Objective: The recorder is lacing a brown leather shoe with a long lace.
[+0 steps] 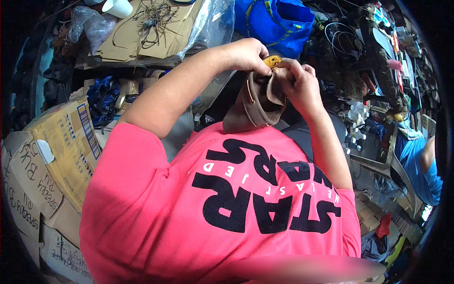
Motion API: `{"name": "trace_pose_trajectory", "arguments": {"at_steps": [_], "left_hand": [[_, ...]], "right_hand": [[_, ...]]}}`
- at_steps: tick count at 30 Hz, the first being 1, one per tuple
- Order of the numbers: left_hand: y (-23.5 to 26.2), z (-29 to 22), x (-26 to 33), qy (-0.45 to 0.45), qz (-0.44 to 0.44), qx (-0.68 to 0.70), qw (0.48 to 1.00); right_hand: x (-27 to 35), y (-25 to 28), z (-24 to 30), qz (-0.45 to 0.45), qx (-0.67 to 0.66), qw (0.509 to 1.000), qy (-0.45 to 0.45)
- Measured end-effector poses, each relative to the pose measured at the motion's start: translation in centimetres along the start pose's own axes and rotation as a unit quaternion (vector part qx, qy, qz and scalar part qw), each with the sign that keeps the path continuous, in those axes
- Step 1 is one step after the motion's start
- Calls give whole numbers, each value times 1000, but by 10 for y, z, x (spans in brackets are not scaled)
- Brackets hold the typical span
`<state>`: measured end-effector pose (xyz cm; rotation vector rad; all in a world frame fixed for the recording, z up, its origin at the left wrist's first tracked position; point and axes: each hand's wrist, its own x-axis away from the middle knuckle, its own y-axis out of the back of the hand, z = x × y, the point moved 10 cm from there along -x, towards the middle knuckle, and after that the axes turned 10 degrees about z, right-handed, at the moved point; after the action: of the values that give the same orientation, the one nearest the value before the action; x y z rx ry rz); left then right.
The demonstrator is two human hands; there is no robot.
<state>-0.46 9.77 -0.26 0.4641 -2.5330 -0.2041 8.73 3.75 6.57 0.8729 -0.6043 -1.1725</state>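
Note:
In front of my chest is a brown leather shoe upper [255, 106], its opening toward me, with pale lace-like strips along its side. A yellow hard piece [272, 61] with a small hole sticks out at its far end; the rest of it is hidden. My left hand [248, 54] is closed, its thumb and fingers pinching the leather's far edge beside the yellow piece. Opposite it, my right hand [300, 83] grips the other side of the upper, thumb and forefinger by the yellow piece.
Flat tan sheets [127, 40] with a tangle of brown cords [153, 23] lie beyond my left arm, near a white cup [117, 7]. A blue bag [274, 23] stands ahead. Cardboard boxes [61, 146] are at left. At far right sits a person in blue [416, 161].

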Motion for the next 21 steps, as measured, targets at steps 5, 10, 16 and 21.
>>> {"name": "trace_pose_trajectory", "arguments": {"at_steps": [5, 10, 16, 21], "left_hand": [[-4, 5, -5, -18, 52, 44, 998], [-6, 17, -9, 16, 76, 117, 990], [-9, 21, -16, 6, 79, 151, 985], [1, -5, 0, 16, -7, -31, 999]], "right_hand": [[7, -4, 15, 0, 23, 994, 110], [3, -4, -7, 18, -49, 996, 77], [-6, -5, -8, 88, -136, 985, 53], [-9, -12, -8, 131, -154, 979, 7]]}}
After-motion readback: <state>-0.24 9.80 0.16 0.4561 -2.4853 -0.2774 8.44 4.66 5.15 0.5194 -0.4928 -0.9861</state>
